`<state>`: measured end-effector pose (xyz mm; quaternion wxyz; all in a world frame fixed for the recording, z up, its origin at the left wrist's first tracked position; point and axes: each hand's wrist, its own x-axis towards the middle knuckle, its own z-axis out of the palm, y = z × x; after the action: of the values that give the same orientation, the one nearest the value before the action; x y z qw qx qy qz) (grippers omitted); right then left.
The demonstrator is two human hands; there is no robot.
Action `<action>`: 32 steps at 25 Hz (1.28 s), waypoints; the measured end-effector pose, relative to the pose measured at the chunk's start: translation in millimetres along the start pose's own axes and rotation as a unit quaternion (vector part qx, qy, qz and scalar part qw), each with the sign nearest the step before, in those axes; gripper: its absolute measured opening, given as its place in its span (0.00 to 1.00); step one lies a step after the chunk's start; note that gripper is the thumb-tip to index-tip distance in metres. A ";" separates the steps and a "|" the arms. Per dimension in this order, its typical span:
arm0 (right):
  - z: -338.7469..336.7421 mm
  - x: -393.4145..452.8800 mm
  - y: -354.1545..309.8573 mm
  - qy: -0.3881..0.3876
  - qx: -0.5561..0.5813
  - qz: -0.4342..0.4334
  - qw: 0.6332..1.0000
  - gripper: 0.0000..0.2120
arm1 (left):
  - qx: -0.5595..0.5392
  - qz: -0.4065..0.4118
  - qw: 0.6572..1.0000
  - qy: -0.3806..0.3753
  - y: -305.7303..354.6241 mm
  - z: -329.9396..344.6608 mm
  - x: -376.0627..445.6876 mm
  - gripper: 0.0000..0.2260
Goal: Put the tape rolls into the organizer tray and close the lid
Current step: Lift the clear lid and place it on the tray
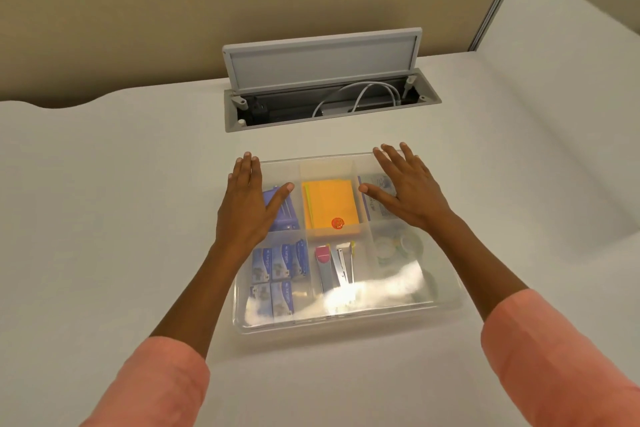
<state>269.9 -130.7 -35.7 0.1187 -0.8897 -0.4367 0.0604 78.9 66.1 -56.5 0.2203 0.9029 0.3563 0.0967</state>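
Note:
A clear plastic organizer tray (446, 305) sits on the white table in front of me, with its translucent lid (346, 298) lying flat over it. Through the lid I see tape rolls (401, 246) in the right near compartment. My left hand (247, 198) lies flat with fingers spread on the lid's far left corner. My right hand (405, 187) lies flat on the far right part of the lid, fingers apart. Neither hand holds anything.
Under the lid are orange sticky notes (329, 203), blue staple boxes (277, 263), staplers (336, 265) and a blue item. Behind the tray an open grey cable hatch (322, 80) holds white cables. A beige partition stands at the back.

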 end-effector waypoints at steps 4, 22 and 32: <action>1.8 4.2 0.5 0.015 0.013 0.004 1.000 0.44 | -0.017 -0.006 1.000 -0.001 -0.6 0.5 1.0 0.40; 2.3 -80.8 -7.1 0.032 0.135 0.120 0.983 0.41 | -0.033 -0.081 0.996 0.024 18.1 -11.7 -98.9 0.39; 12.6 -90.3 -11.7 0.038 0.032 0.133 0.990 0.48 | -0.043 -0.084 0.995 0.023 21.6 -5.5 -117.1 0.44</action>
<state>203.1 -193.3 -44.5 0.1546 -0.9372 -0.3076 0.0561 4.9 -26.4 -43.6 0.2577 0.8569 0.4316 0.1138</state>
